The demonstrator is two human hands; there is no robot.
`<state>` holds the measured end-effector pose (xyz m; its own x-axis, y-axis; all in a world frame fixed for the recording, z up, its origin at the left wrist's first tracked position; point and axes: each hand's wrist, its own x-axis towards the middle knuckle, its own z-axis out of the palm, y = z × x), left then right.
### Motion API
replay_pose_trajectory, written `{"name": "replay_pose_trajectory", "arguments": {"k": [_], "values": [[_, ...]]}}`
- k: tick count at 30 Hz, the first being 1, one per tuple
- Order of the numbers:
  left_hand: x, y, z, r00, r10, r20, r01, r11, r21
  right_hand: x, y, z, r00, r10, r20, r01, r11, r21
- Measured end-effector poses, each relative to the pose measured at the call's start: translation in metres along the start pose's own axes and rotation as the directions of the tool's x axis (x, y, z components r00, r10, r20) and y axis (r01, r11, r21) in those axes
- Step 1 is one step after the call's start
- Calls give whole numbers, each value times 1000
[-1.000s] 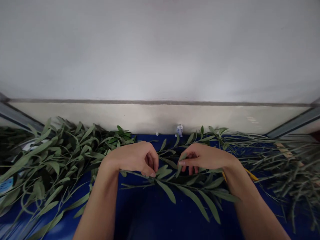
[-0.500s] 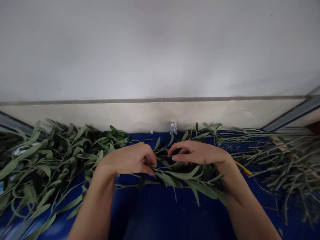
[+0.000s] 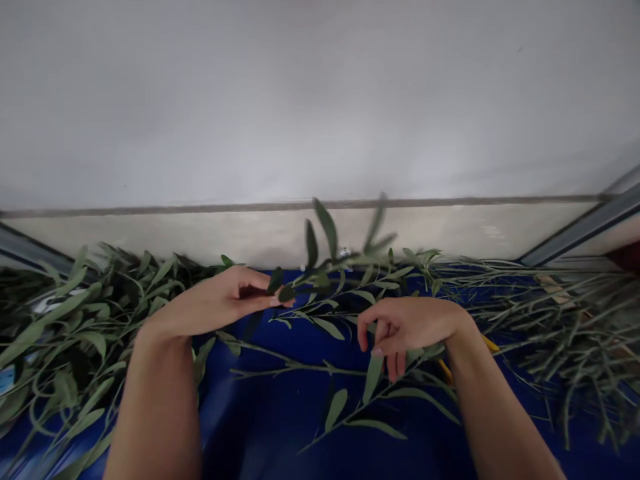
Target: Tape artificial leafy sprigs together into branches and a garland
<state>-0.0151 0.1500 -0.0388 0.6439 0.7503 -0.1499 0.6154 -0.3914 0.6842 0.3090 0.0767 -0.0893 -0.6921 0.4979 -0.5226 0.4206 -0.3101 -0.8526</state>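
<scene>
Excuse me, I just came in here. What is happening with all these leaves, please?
One person is working with bare hands on a blue surface. The left hand pinches a leafy green sprig and holds it raised. The right hand is curled just above a leafy stem. Piles of leafy branches lie to the left and right, and a yellow object shows beside the right wrist.

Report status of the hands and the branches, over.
Left hand: pinching leafy sprig, held up. Right hand: curled at lower branch. Branch piles on both sides.
</scene>
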Motion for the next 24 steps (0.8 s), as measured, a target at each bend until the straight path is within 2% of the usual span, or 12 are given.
{"name": "replay_pose_trajectory", "arguments": {"k": [2,4,5,6,8,9,10,12,15,18,22,24], "values": [[6,-1,4,996,-65,61,67,997,-30,2,-2,2,998,-11,-67,12,1000,5],[13,-2,10,991,-102,84,103,995,-8,-1,-4,-1,957,-86,-278,93,996,11],[16,-3,12,991,-103,88,102,995,19,-3,-4,-3,903,-151,-402,172,985,17],[19,-4,14,991,-97,95,93,995,48,-6,-4,-6,830,-221,-512,270,963,22],[21,-8,16,990,-77,117,66,993,94,-11,-5,-10,676,-335,-657,465,885,27],[22,-9,16,989,-72,125,58,992,113,-12,-6,-11,614,-363,-701,530,848,26],[22,-10,16,989,-72,128,55,989,134,-11,-7,-12,564,-372,-737,566,824,17],[22,-9,16,991,-78,110,58,983,176,-6,-8,-12,497,-356,-791,573,820,-9],[22,-2,18,996,-70,57,59,982,181,10,-10,-11,468,-344,-814,570,821,-19],[24,9,23,999,33,-34,-27,989,144,27,-13,-8,466,-356,-810,645,763,35],[28,20,29,962,174,-210,-154,982,106,39,-18,-3,440,-341,-831,741,661,121],[28,22,29,938,209,-277,-177,975,138,41,-18,-3,434,-310,-846,736,663,134]]}}
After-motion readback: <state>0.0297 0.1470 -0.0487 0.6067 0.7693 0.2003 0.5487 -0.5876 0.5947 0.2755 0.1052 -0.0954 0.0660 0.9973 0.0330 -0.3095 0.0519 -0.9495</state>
